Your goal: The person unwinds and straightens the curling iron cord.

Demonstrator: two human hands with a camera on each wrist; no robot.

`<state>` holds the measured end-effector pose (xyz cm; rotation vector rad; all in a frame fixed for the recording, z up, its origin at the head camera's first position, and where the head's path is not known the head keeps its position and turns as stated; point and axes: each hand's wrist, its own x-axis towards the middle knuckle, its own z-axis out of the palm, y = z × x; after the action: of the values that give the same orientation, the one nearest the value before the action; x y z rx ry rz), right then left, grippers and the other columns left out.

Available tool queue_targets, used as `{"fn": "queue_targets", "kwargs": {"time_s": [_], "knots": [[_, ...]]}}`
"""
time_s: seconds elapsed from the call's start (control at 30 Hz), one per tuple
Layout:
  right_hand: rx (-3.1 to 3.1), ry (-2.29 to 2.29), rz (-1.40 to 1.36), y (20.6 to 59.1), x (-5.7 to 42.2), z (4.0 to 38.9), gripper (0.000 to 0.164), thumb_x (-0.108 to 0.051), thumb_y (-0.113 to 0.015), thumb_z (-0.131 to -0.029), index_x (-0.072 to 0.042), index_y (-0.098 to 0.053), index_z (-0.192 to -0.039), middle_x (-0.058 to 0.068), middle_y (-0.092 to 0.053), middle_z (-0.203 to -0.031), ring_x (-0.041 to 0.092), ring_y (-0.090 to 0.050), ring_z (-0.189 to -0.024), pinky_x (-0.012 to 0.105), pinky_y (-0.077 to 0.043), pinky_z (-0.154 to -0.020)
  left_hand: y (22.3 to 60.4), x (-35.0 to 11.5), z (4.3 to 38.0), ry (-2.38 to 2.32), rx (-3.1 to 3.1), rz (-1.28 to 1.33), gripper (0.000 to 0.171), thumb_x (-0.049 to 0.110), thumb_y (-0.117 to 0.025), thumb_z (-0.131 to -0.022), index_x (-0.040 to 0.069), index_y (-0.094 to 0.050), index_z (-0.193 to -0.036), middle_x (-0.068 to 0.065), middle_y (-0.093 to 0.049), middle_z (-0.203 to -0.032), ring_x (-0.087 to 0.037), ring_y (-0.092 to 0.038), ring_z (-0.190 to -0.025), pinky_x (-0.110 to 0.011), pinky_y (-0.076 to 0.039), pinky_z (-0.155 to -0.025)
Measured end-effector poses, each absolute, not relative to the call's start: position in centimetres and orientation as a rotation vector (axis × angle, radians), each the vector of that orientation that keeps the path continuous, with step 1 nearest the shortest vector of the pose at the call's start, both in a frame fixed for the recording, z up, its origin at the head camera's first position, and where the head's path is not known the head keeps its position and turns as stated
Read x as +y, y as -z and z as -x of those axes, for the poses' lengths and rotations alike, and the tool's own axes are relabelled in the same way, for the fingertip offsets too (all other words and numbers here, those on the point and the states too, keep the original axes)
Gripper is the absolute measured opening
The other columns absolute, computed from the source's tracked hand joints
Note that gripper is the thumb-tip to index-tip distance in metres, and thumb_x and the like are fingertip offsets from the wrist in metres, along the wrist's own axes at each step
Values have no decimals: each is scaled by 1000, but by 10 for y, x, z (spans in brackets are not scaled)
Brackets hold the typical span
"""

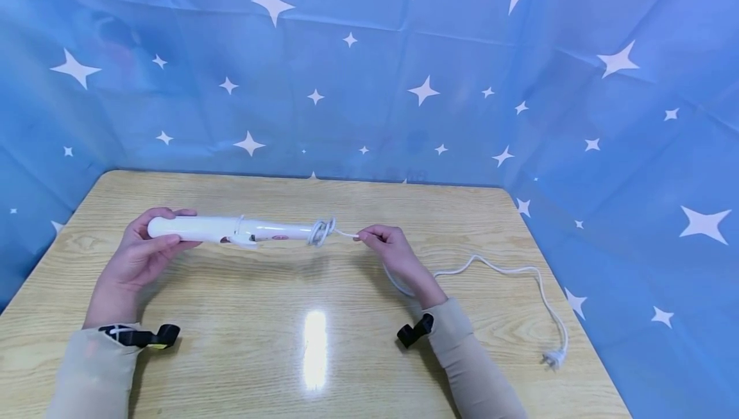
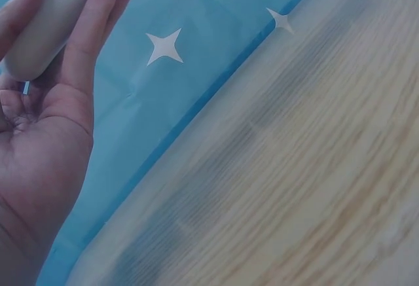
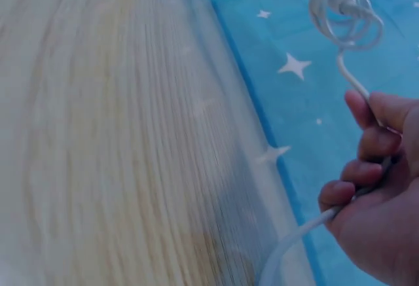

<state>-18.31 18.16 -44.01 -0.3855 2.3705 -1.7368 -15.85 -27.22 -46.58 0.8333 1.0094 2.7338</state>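
Observation:
A white curling iron (image 1: 210, 229) is held level above the table in the head view. Its thick rounded end sits in my left hand (image 1: 147, 249), gripped between thumb and fingers. In the left wrist view that pale rounded end (image 2: 49, 27) shows between the fingers. Several loops of white cord (image 1: 321, 231) are wound round the iron's thin right end. My right hand (image 1: 398, 253) pinches the cord just right of these loops. In the right wrist view the cord (image 3: 353, 76) runs from the loops through the curled fingers and out below the palm.
The rest of the cord (image 1: 508, 270) lies in a bend on the wooden table (image 1: 248, 355), ending in a plug (image 1: 554, 358) near the right edge. A blue cloth with white stars (image 1: 369, 72) hangs behind and beside the table. Each wrist wears a black strap with a camera.

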Motion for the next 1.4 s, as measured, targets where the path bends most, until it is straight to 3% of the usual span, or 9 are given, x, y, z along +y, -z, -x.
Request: {"fn": "queue_targets", "kwargs": {"time_s": [0.17, 0.37, 0.43, 0.7, 0.8, 0.93, 1.17, 1.4], "knots": [[2441, 1714, 362, 442, 195, 187, 25, -13, -57, -106, 7, -72, -109, 23, -63, -93, 18, -46, -80, 27, -42, -71, 469, -274, 157, -2732, 1015, -822, 44, -32, -34, -93, -12, -63, -119, -28, -61, -132, -38, -61, -123, -50, -58, -95], [2464, 1804, 276, 441, 206, 188, 26, -14, -57, -107, 7, -72, -108, 4, -47, -72, 17, -38, -69, 26, -35, -63, 472, -277, 155, -2723, 1057, -825, 44, -32, -33, -93, -13, -62, -119, -28, -61, -133, -38, -60, -123, -50, -58, -95], [2465, 1831, 242, 440, 206, 188, 27, -16, -57, -107, 7, -72, -110, -2, -41, -70, 15, -35, -67, 25, -33, -62, 473, -277, 155, -2722, 1059, -822, 44, -33, -34, -92, -13, -62, -120, -28, -61, -133, -38, -61, -123, -49, -58, -95], [2558, 1979, 100, 433, 197, 186, 27, -16, -58, -106, 7, -72, -104, -2, -42, -70, 14, -33, -67, 24, -29, -58, 474, -279, 153, -2682, 1121, -789, 52, -35, -33, -89, -8, -66, -118, -24, -64, -131, -33, -62, -122, -47, -58, -94], [2568, 2053, 59, 438, 197, 189, 28, -18, -59, -106, 6, -73, -102, -2, -35, -67, 13, -30, -63, 23, -25, -55, 473, -279, 153, -2694, 1154, -760, 50, -34, -35, -91, -6, -67, -118, -23, -65, -130, -32, -64, -120, -46, -58, -93], [2555, 2144, -53, 438, 203, 192, 27, -18, -58, -106, 3, -73, -102, -3, -41, -70, 12, -36, -64, 21, -32, -56, 474, -282, 152, -2722, 1160, -721, 50, -32, -36, -92, -4, -68, -118, -24, -66, -129, -33, -65, -120, -46, -58, -92], [2324, 2445, -196, 436, 224, 200, 23, -11, -57, -106, -7, -71, -87, -1, -56, -78, 10, -37, -62, 21, -38, -59, 481, -294, 148, -2826, 908, -722, 46, -32, -31, -94, -11, -64, -118, -29, -63, -129, -37, -62, -123, -52, -55, -95], [2422, 2231, 12, 436, 225, 198, 22, -7, -58, -104, 12, -69, -102, 2, -54, -77, 18, -47, -67, 26, -42, -61, 477, -294, 149, -2828, 1001, -705, 47, -31, -33, -94, -8, -66, -117, -28, -64, -128, -35, -63, -121, -51, -55, -94]]}}
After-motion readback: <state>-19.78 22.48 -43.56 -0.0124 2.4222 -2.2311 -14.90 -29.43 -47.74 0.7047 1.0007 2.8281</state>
